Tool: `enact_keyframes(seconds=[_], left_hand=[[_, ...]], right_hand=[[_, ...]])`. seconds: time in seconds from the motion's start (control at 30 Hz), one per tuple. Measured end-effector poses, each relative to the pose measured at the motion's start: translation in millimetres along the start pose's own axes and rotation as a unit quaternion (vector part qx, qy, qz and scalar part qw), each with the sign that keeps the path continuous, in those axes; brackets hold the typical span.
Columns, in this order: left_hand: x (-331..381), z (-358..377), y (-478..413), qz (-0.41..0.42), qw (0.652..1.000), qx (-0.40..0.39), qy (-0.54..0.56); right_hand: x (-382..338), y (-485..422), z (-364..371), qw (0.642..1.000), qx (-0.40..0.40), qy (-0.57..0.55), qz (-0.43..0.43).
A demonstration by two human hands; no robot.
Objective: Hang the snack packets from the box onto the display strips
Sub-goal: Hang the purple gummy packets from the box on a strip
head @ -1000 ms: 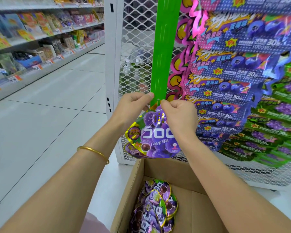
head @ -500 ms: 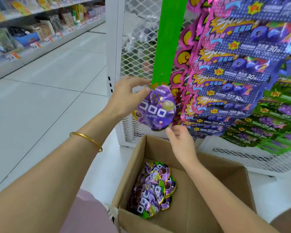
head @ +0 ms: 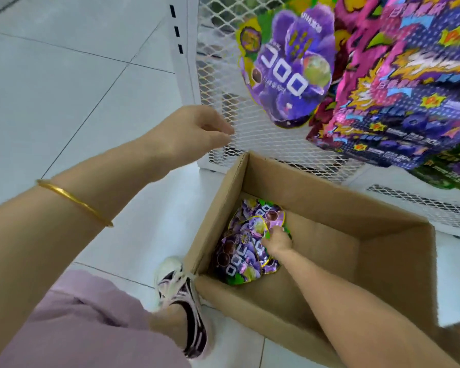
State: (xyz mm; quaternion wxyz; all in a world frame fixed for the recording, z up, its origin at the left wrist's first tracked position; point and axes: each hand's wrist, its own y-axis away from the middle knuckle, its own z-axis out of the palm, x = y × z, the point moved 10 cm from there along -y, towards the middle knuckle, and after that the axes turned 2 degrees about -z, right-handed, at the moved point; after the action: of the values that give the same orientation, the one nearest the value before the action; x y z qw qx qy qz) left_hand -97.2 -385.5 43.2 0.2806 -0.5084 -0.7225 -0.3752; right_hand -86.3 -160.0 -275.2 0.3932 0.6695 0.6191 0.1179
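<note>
A purple grape snack packet [head: 290, 67] hangs free against the white mesh, with a second one partly behind it. Neither hand touches it. My left hand [head: 194, 134] hovers below and left of it, fingers loosely curled, holding nothing. An open cardboard box [head: 329, 208] stands on the floor under the display. Several purple packets [head: 237, 258] lie in its left corner. My right hand [head: 276, 241] reaches down into the box and rests on the pile. Its fingertips are buried among the packets, so its grip is hidden.
A white mesh rack [head: 223, 83] backs the display. Rows of blue and pink packets [head: 409, 75] hang to the right, with green ones [head: 449, 168] lower down. My shoe [head: 181, 288] touches the box's near left corner. Tiled floor [head: 64, 75] spreads to the left.
Both hands have let go of the hung packet. My right hand dropped into the box onto the pile, my left hand lowered, and the view tilted downward.
</note>
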Motion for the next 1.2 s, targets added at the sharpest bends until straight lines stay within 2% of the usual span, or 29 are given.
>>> enact_keyframes(seconds=[0.13,0.23,0.33,0.43,0.6,0.7,0.83,1.0,1.03,1.1,1.17,1.2], left_hand=[[-10,2,-4,-0.026,1.0,-0.012,-0.013],[-10,11,-5,-0.028,0.999,-0.034,-0.03],[-1,24,-3,-0.008,0.996,-0.07,-0.06],[12,41,1,0.025,0.987,-0.111,-0.117],[33,63,6,0.069,0.965,-0.138,-0.21],[56,65,9,0.103,0.964,-0.131,-0.205],[92,45,14,0.144,0.98,-0.056,-0.127],[116,21,17,0.143,0.988,-0.055,-0.017],[119,9,13,0.141,0.99,-0.026,-0.006],[126,-25,6,0.157,0.983,0.092,-0.002],[136,-55,4,0.182,0.96,0.211,0.009],[142,-61,3,0.199,0.951,0.233,0.031]], right_hand=[[-1,-8,10,0.999,-0.005,-0.032,-0.02],[-10,-2,-6,0.993,0.043,-0.086,-0.067],[-26,19,-48,0.971,0.079,-0.153,-0.164],[-50,53,-106,0.945,0.089,-0.171,-0.264],[-88,118,-178,0.906,0.065,-0.24,-0.343],[-101,153,-201,0.888,0.069,-0.265,-0.37],[-120,193,-229,0.862,0.088,-0.289,-0.406],[-144,223,-263,0.845,0.152,-0.285,-0.427],[-148,226,-269,0.843,0.171,-0.273,-0.431],[-155,231,-277,0.842,0.2,-0.248,-0.434],[-161,237,-283,0.84,0.218,-0.232,-0.44],[-163,240,-285,0.838,0.224,-0.227,-0.442]])
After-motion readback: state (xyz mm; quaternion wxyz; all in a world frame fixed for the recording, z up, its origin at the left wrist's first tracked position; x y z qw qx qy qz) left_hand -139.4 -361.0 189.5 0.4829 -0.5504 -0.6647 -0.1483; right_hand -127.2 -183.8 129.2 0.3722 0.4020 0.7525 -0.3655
